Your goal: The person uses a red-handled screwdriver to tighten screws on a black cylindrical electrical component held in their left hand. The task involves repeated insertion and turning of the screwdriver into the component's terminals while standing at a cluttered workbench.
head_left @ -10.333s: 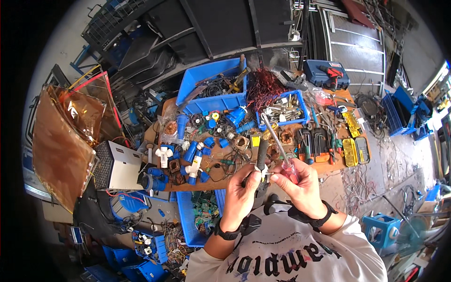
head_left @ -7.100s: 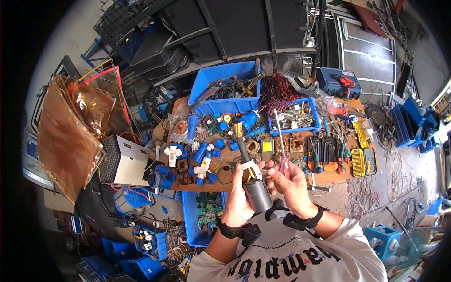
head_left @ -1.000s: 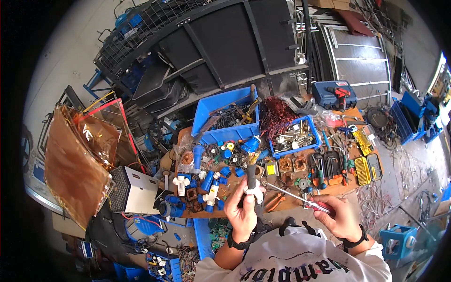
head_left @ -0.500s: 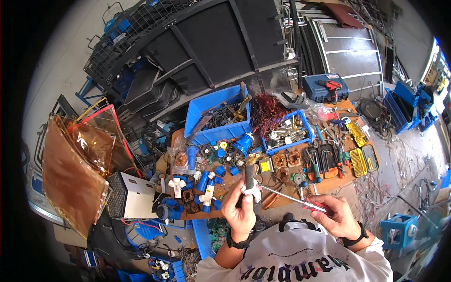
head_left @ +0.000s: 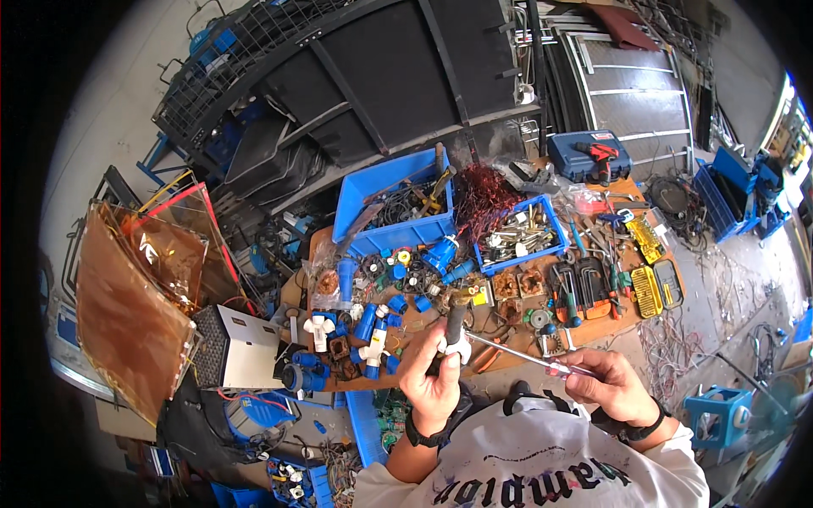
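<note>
My left hand (head_left: 430,385) is closed around a white plastic fitting (head_left: 458,347). A thick dark cable or tube (head_left: 455,323) stands up out of that fitting, with a brownish-yellow end that I cannot make out clearly. In my right hand (head_left: 614,388) is a screwdriver with a reddish handle, its fingers wrapped round the handle. The long metal shaft of the screwdriver (head_left: 512,352) slants up to the left, and its tip meets or nearly meets the right side of the fitting. Whether the tip sits in a screw is too small to tell.
Beyond my hands is a cluttered wooden workbench (head_left: 622,326). It carries a blue bin of cables and tools (head_left: 394,240), a blue tray of bolts (head_left: 527,260), blue and white connectors (head_left: 367,326), pliers, hex keys and a yellow bit case (head_left: 646,292). A red drill (head_left: 603,155) lies on a blue case.
The dark cable's upper end has tipped slightly to the right. My right fingers have shifted a little on the screwdriver handle, while its tip stays by the fitting.
</note>
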A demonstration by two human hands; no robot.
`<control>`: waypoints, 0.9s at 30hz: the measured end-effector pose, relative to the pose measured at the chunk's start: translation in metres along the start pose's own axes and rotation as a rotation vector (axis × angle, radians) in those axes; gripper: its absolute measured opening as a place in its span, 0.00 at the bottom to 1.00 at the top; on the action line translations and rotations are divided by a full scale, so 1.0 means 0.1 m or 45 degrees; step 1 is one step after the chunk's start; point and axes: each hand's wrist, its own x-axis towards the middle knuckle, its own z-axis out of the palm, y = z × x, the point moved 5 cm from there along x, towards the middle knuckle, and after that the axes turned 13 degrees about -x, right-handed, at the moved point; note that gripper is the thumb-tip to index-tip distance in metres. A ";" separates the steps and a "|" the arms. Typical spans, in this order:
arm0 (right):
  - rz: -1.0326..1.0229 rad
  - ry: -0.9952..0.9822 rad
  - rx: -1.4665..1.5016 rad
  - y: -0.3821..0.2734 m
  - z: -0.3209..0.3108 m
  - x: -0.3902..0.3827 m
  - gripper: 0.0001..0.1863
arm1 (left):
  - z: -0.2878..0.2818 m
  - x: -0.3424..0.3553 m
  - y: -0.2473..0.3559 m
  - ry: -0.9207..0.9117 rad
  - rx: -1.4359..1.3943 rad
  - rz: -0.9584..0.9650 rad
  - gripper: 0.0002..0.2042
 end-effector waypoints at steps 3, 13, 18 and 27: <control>0.062 -0.105 0.187 0.04 0.01 0.01 0.14 | 0.01 0.02 0.05 -0.038 0.073 0.027 0.18; -0.254 0.173 -0.408 0.00 0.05 0.05 0.15 | 0.01 0.07 0.12 -0.044 0.222 0.076 0.19; -0.498 0.413 -0.962 -0.22 0.05 0.03 0.17 | -0.02 -0.01 -0.01 0.069 0.079 -0.064 0.23; -0.596 0.491 -0.952 -0.23 0.02 0.04 0.17 | 0.00 0.00 0.04 0.102 0.105 -0.079 0.23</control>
